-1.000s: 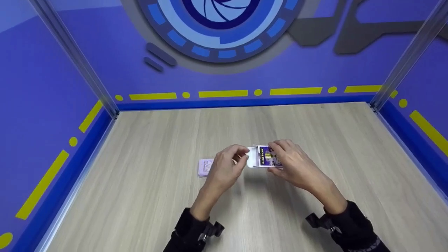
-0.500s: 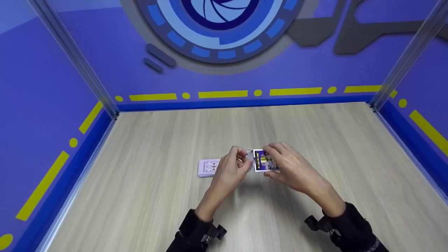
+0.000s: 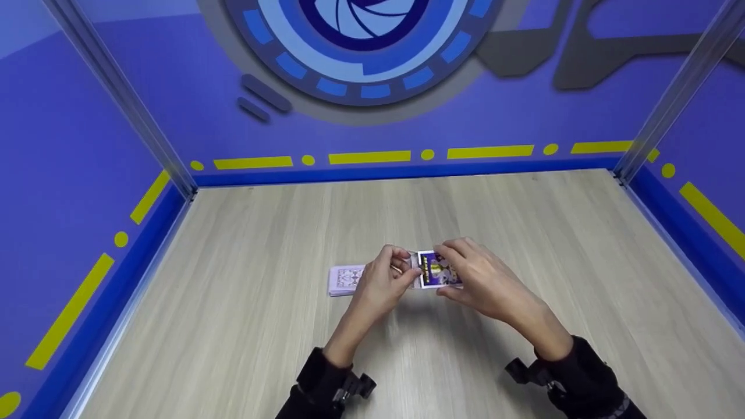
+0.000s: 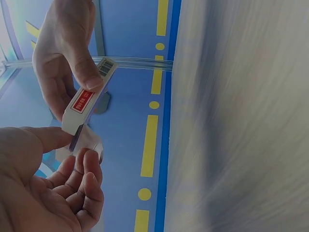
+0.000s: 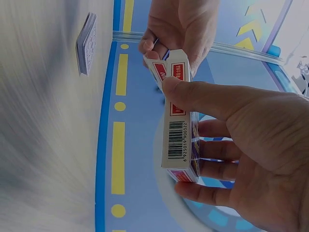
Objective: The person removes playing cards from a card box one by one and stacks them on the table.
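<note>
Box (image 3: 433, 272) hangs above the tabletop (image 3: 262, 250), well short of its back edge; the right grip (image 3: 483, 276) clamps it, the left grip (image 3: 381, 282) pinches its flap (image 4: 91, 139). Cards (image 3: 347, 280) lie toward the left edge. Light, even pressure, box steady, should keep the flap from buckling.

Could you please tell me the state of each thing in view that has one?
Box: held up off the table
Flap: open, not tucked in
Cards: stacked flat on the table
Left hand: pinching the flap
Right hand: gripping the box
</note>
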`<action>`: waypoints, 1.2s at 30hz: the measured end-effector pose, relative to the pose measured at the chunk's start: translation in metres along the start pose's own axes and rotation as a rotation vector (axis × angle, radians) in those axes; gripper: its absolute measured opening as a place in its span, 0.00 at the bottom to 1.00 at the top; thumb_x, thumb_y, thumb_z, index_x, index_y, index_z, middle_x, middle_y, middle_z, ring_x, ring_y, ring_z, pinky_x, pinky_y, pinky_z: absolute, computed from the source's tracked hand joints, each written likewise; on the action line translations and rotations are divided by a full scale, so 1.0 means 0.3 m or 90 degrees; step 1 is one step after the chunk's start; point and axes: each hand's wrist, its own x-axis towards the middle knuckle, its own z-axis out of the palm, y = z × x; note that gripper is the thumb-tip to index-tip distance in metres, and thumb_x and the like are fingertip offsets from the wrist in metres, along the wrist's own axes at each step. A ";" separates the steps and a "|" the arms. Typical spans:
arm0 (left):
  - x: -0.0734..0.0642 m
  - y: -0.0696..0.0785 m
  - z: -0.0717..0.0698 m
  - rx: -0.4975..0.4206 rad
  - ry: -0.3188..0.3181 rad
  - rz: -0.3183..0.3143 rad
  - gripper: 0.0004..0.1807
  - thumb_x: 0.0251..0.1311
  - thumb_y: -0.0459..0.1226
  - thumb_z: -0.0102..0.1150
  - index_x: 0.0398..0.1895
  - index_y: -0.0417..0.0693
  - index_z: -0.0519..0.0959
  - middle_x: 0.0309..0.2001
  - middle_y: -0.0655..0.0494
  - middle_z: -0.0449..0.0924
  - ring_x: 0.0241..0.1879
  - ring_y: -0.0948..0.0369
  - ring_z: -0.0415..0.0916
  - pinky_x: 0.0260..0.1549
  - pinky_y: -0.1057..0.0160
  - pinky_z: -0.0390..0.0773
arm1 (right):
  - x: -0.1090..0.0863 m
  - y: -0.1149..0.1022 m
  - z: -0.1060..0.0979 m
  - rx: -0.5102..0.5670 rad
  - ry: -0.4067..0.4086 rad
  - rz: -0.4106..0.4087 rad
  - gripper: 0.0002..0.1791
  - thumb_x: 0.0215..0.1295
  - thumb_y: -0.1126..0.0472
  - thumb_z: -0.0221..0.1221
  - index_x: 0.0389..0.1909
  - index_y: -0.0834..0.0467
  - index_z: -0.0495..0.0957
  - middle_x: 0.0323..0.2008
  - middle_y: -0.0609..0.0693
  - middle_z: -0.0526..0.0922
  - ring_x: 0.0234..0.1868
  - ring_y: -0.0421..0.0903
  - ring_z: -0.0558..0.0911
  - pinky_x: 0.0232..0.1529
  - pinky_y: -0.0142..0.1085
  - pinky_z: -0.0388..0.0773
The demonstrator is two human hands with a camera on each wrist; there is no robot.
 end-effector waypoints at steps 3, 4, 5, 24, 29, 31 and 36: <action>0.001 0.002 -0.007 -0.027 -0.002 -0.016 0.14 0.66 0.36 0.68 0.50 0.44 0.76 0.37 0.58 0.82 0.34 0.64 0.78 0.33 0.66 0.77 | 0.000 0.004 0.002 -0.005 -0.003 0.005 0.40 0.50 0.55 0.81 0.62 0.65 0.76 0.55 0.57 0.80 0.53 0.53 0.80 0.52 0.48 0.80; 0.001 0.004 -0.010 -0.036 -0.003 -0.021 0.14 0.66 0.34 0.68 0.51 0.44 0.76 0.37 0.58 0.82 0.34 0.64 0.78 0.32 0.66 0.77 | 0.000 0.005 0.003 -0.007 -0.004 0.007 0.40 0.50 0.54 0.81 0.62 0.65 0.76 0.55 0.57 0.80 0.53 0.53 0.80 0.52 0.48 0.80; 0.001 0.005 -0.012 -0.045 -0.005 -0.028 0.15 0.66 0.33 0.67 0.52 0.44 0.76 0.37 0.58 0.82 0.33 0.65 0.78 0.31 0.67 0.77 | 0.000 0.006 0.003 -0.008 -0.005 0.009 0.40 0.50 0.54 0.81 0.62 0.65 0.76 0.55 0.58 0.80 0.54 0.54 0.79 0.52 0.48 0.80; -0.017 0.036 -0.123 0.208 -0.043 0.025 0.24 0.65 0.43 0.67 0.64 0.54 0.80 0.44 0.57 0.77 0.34 0.62 0.68 0.33 0.62 0.70 | 0.001 0.025 0.006 0.001 -0.009 0.033 0.40 0.50 0.52 0.81 0.63 0.64 0.77 0.55 0.57 0.80 0.54 0.53 0.79 0.51 0.48 0.80; -0.028 0.028 -0.125 0.233 -0.074 0.046 0.37 0.53 0.50 0.79 0.65 0.52 0.75 0.50 0.54 0.71 0.39 0.60 0.72 0.38 0.60 0.75 | 0.001 0.026 0.008 0.002 -0.004 0.027 0.40 0.50 0.53 0.81 0.62 0.65 0.77 0.55 0.58 0.80 0.55 0.54 0.79 0.52 0.48 0.80; -0.029 0.025 -0.120 0.237 -0.069 0.063 0.36 0.53 0.48 0.79 0.64 0.50 0.75 0.53 0.53 0.70 0.43 0.58 0.73 0.42 0.58 0.77 | 0.000 0.025 0.008 0.001 0.001 0.023 0.40 0.50 0.53 0.81 0.62 0.65 0.77 0.55 0.58 0.80 0.54 0.54 0.80 0.51 0.48 0.80; -0.021 0.011 -0.119 0.263 -0.074 0.119 0.36 0.54 0.45 0.79 0.65 0.44 0.76 0.55 0.50 0.71 0.52 0.56 0.72 0.53 0.56 0.76 | 0.001 0.026 0.010 0.001 0.010 0.012 0.40 0.49 0.54 0.81 0.61 0.66 0.77 0.53 0.58 0.81 0.52 0.54 0.80 0.50 0.49 0.80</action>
